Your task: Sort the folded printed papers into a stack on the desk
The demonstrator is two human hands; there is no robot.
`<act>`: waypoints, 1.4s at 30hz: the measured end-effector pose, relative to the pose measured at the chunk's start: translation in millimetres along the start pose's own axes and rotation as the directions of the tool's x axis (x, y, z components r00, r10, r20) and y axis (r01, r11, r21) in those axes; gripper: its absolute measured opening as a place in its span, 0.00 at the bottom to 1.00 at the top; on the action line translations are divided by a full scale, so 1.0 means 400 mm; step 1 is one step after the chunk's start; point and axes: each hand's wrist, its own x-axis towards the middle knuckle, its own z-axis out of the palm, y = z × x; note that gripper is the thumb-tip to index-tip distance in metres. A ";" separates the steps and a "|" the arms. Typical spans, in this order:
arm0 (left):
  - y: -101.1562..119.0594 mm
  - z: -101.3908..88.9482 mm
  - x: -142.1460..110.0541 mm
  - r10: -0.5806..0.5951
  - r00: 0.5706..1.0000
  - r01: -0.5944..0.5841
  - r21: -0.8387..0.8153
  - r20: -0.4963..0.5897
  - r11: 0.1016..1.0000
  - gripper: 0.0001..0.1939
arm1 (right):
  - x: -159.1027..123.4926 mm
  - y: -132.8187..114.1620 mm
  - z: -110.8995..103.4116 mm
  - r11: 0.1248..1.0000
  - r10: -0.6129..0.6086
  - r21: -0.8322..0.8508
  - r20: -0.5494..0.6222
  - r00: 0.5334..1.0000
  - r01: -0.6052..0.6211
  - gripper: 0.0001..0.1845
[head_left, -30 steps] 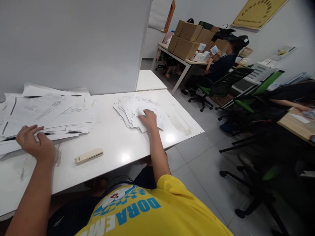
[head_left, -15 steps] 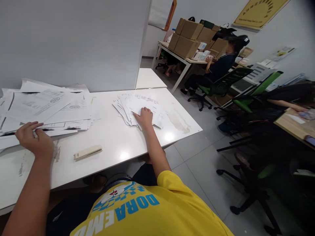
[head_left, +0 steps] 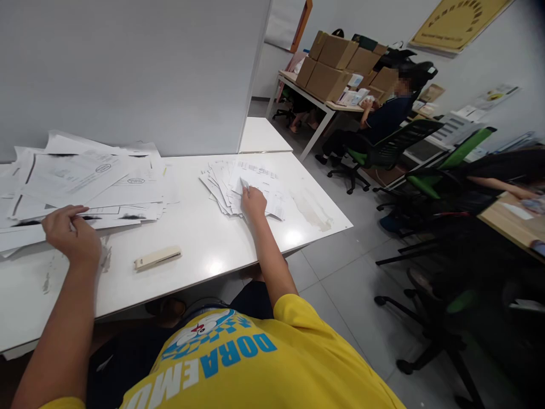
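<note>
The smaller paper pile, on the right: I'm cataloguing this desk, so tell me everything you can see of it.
The smaller paper pile is made of loose white sheets with dark print too small to read. They lie flat on the white table, overlapping unevenly, with edges fanned out at the left. The right hand touches the pile, and a bit of paper sticks up by its thumb.

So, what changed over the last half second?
Right hand has closed from lying spread on the small fanned pile of white paper, now pinching a curled-up white sheet. Left hand stayed at the larger white paper pile; cream oblong stapler unmoved.
</note>
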 end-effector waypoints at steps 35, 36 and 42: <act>0.274 -0.026 -0.326 -0.472 0.404 0.857 -0.144 0.784 0.495 0.26 | -0.344 0.023 -0.078 0.373 -0.075 0.884 0.332 0.940 -0.282 0.25; 0.280 -0.022 -0.330 -0.467 0.393 0.866 -0.147 0.792 0.478 0.26 | -0.348 0.031 -0.083 0.378 -0.077 0.880 0.340 0.937 -0.288 0.27; 0.306 -0.011 -0.337 -0.447 0.268 0.924 -0.096 0.854 0.370 0.26 | -0.349 0.070 -0.105 0.364 -0.154 0.866 0.419 0.895 -0.343 0.34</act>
